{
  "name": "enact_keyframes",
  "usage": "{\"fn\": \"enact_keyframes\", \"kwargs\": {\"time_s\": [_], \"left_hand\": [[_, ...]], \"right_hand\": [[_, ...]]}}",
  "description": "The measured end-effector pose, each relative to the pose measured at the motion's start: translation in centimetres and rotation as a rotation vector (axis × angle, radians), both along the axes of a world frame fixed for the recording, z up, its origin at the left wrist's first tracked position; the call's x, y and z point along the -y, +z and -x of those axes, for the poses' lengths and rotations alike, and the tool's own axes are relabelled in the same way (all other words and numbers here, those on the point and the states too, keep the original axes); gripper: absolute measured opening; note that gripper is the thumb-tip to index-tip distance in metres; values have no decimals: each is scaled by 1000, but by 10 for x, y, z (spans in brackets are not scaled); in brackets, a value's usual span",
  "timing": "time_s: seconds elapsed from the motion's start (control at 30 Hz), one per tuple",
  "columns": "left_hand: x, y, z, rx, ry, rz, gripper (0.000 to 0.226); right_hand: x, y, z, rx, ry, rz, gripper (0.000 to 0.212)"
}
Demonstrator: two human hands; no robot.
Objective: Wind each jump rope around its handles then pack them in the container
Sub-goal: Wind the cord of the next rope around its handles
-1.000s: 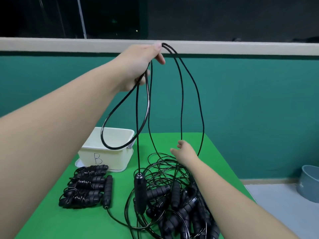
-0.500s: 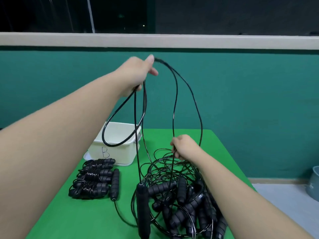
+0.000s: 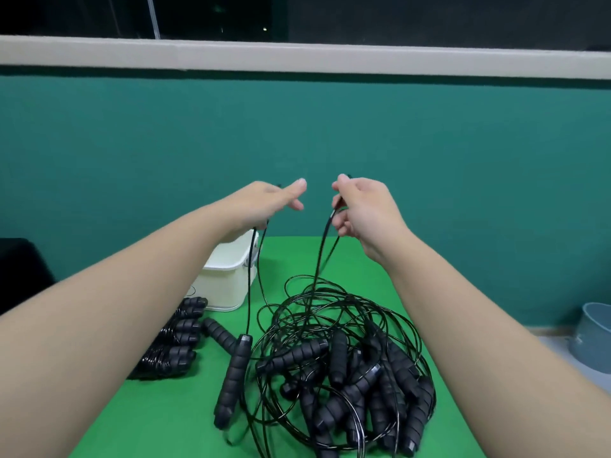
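Both your hands hold black rope up above the tangled pile.

Your left hand (image 3: 264, 203) has its fingers curled round a black cord (image 3: 250, 276), forefinger pointing out straight; that cord drops to a ribbed handle (image 3: 232, 381) hanging tilted just left of the tangled pile (image 3: 344, 368). Your right hand (image 3: 360, 206) pinches another stretch of cord (image 3: 322, 249) between thumb and curled fingers, and it runs down into the pile's far side. The pile of loose ropes and handles lies on the green tabletop (image 3: 165, 421). Left of the pile sit the wound ropes (image 3: 175, 338), stacked side by side, with one loose handle (image 3: 220, 335) between them and the pile. The white container (image 3: 228, 282) stands behind the wound ropes, beyond the pile's left edge.
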State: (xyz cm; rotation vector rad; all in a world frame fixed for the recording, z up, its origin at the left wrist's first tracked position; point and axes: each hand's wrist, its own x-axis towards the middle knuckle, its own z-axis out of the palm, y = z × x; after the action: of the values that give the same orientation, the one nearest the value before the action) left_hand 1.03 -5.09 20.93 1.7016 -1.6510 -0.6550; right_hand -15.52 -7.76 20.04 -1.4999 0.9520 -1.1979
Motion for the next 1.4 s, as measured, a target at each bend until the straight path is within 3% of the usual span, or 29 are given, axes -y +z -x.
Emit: {"fn": "enact_keyframes", "kwargs": {"time_s": [0.13, 0.23, 0.3, 0.37, 0.47, 0.57, 0.63, 0.7, 0.8, 0.93, 1.03, 1.3, 1.4], "left_hand": [[-14, -35, 6, -6, -108, -19, 77], [-12, -59, 8, 86, -123, 14, 35], [-10, -66, 8, 47, -60, 42, 38], [-8, -64, 7, -97, 44, 78, 44], [-5, -50, 10, -235, 88, 137, 43], [-4, -36, 15, -309, 105, 196, 40], [-4, -25, 19, -438, 93, 198, 38], [-6, -17, 23, -527, 74, 211, 38], [-8, -9, 26, -551, 47, 248, 38], [-11, -10, 12, -387, 51, 288, 34], [-20, -28, 1, -439, 10, 227, 29], [-62, -142, -3, -519, -56, 139, 75], [-71, -177, 0, -522, -36, 64, 81]], "right_hand": [[3, 1, -9, 170, -8, -61, 29], [6, 1, -18, 305, 11, -77, 19], [6, -5, -22, 297, 28, -92, 15], [2, -19, -22, 106, 28, -58, 28], [-15, -43, -23, -284, 130, 58, 14], [-26, -60, -32, -451, 275, 58, 16], [-27, -69, -38, -571, 321, 69, 41], [-28, -77, -43, -657, 355, 94, 48], [-29, -82, -46, -623, 370, 94, 19], [-25, -83, -45, -643, 295, 186, 39], [-22, -77, -39, -534, 266, 154, 41], [-4, -70, -33, -400, 181, 145, 40], [-2, -72, -34, -369, 145, 77, 38]]}}
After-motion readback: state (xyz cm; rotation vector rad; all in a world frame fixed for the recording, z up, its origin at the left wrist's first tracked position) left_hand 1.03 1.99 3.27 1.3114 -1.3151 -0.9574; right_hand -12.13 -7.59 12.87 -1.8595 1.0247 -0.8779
